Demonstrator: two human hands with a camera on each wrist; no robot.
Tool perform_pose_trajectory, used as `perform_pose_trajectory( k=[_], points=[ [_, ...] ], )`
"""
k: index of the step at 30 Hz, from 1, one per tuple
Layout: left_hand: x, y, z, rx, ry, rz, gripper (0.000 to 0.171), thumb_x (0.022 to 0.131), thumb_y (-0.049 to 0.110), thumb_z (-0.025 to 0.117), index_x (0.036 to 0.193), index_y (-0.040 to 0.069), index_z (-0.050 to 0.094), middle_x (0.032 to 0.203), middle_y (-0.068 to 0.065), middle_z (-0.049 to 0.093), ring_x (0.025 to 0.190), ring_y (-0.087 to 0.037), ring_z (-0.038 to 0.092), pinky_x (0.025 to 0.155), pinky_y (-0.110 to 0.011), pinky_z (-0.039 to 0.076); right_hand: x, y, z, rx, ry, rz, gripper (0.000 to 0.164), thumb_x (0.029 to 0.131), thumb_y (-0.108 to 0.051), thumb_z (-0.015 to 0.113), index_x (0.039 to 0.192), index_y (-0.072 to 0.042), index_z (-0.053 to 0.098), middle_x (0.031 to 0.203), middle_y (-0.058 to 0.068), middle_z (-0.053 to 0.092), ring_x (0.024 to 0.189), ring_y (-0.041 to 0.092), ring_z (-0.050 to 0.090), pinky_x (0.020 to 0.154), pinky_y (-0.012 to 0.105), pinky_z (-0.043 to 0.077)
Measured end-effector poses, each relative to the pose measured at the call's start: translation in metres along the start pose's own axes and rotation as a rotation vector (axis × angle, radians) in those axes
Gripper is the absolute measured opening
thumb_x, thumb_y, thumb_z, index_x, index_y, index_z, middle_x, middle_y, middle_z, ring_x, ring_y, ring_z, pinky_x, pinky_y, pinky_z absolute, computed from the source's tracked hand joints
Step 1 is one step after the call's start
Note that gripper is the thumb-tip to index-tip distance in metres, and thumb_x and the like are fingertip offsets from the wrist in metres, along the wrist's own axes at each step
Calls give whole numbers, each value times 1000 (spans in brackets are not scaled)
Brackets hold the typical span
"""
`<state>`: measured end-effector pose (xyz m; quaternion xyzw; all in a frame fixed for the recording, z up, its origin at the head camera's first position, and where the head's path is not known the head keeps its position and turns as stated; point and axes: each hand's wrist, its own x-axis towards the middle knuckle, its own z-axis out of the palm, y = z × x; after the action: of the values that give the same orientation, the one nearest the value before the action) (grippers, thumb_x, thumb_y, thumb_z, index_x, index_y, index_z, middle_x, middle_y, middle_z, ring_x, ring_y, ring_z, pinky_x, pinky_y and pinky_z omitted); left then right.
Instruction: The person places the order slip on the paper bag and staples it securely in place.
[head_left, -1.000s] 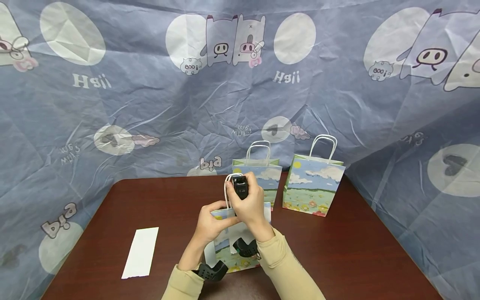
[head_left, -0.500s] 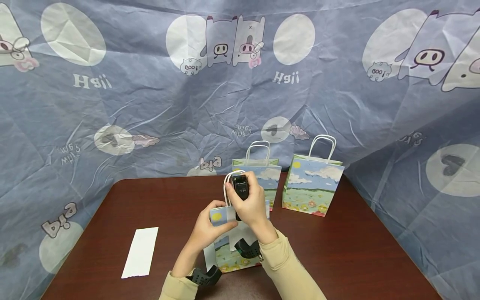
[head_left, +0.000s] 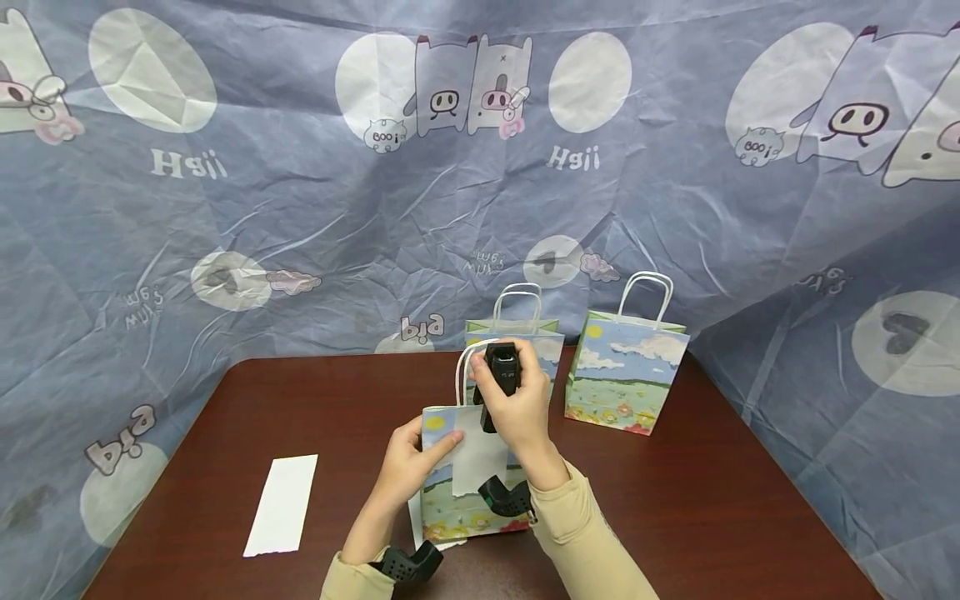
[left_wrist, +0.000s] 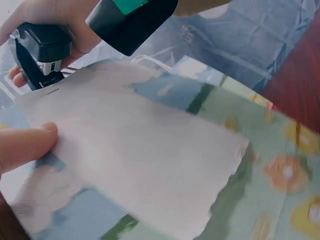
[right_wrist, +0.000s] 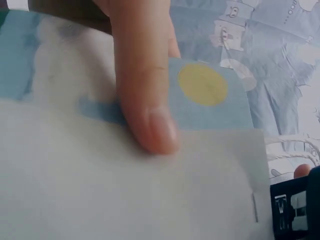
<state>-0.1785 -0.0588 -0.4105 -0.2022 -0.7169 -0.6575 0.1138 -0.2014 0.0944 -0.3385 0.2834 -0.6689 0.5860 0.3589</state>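
Observation:
My left hand point(head_left: 402, 467) grips the left upper side of a paper gift bag point(head_left: 441, 510) printed with sky, meadow and flowers. Its thumb presses a white paper strip point(head_left: 477, 457) against the bag's front. With my right hand point(head_left: 522, 410) I hold a black stapler point(head_left: 502, 371) near the bag's top edge. In the left wrist view the stapler point(left_wrist: 47, 47) has its jaws apart, just off the strip's edge. A thin staple point(right_wrist: 254, 207) sits in the strip near that edge. White cord handles point(head_left: 462, 375) rise behind, partly hidden by the right hand.
Two matching gift bags stand at the back of the brown table, one point(head_left: 543, 346) behind my right hand and another point(head_left: 626, 371) farther right. A loose white paper strip point(head_left: 282, 505) lies at the left. A patterned blue cloth point(head_left: 360, 208) hangs behind the table.
The right hand has shifted right and slightly up with the stapler, away from the bag's edge. More of the white strip shows. The left thumb has moved a little up and left.

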Motion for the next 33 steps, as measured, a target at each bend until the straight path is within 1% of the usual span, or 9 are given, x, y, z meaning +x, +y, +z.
perform_pose_trajectory(
  k=[4, 8, 10, 13, 17, 20, 27, 30, 33],
  points=[
    [2, 1, 1, -36, 35, -7, 16, 83, -2, 68, 97, -8, 65, 82, -18, 67, 65, -17, 63, 56, -29, 52, 0, 11, -5, 47, 51, -11, 24, 89, -8, 62, 105, 7, 53, 86, 14, 63, 67, 22, 66, 53, 29, 52],
    [2, 1, 0, -64, 54, -38, 16, 84, -1, 67, 99, -8, 64, 84, -18, 67, 66, -19, 65, 57, -33, 53, 2, 9, -11, 116, 90, 11, 24, 90, -7, 61, 106, 8, 51, 87, 13, 62, 67, 20, 67, 53, 32, 53],
    [2, 0, -3, -76, 76, -49, 16, 84, -2, 67, 98, -9, 64, 82, -16, 67, 65, -17, 64, 56, -31, 53, 3, 9, -14, 149, 106, 10, 24, 90, -5, 60, 107, 10, 50, 87, 14, 61, 68, 19, 67, 55, 31, 54],
    [4, 0, -8, -107, 116, -61, 17, 84, -2, 67, 99, -9, 63, 81, -12, 67, 65, -15, 63, 56, -29, 53, 3, 10, -20, 166, 132, -4, 24, 90, -3, 59, 107, 12, 49, 87, 14, 62, 67, 23, 67, 58, 29, 54],
    [7, 2, -15, -103, 154, -64, 18, 84, -2, 67, 100, -9, 63, 81, -8, 66, 65, -14, 63, 56, -28, 52, 1, 16, -29, 116, 146, 3, 22, 90, 0, 58, 108, 10, 51, 87, 11, 64, 66, 24, 66, 59, 27, 54],
    [10, 5, -22, -72, 173, -63, 17, 84, -2, 67, 99, -9, 62, 79, -7, 65, 65, -14, 62, 56, -28, 51, 0, 20, -36, 59, 145, 44, 22, 89, 3, 58, 109, 10, 51, 88, 11, 64, 68, 18, 67, 58, 27, 53],
    [16, 9, -40, -37, 245, -64, 18, 84, -3, 66, 100, -10, 61, 79, -4, 66, 64, -14, 63, 57, -27, 52, -3, 11, -55, -46, 163, 176, 23, 89, 2, 59, 109, 12, 53, 83, 25, 61, 67, 3, 64, 54, 26, 52],
    [20, 1, -51, -38, 270, -63, 19, 85, -1, 67, 102, -9, 61, 79, 0, 66, 65, -14, 64, 56, -26, 52, -6, 10, -62, -87, 167, 228, 24, 90, -2, 61, 108, 11, 54, 80, 26, 61, 65, 3, 63, 53, 27, 52],
    [23, -10, -61, -43, 293, -68, 21, 85, 3, 68, 103, -7, 62, 79, 2, 66, 65, -13, 64, 56, -25, 52, -11, 13, -69, -126, 163, 272, 26, 90, -5, 61, 110, 11, 54, 78, 25, 62, 64, 6, 63, 53, 28, 52]
  ],
)
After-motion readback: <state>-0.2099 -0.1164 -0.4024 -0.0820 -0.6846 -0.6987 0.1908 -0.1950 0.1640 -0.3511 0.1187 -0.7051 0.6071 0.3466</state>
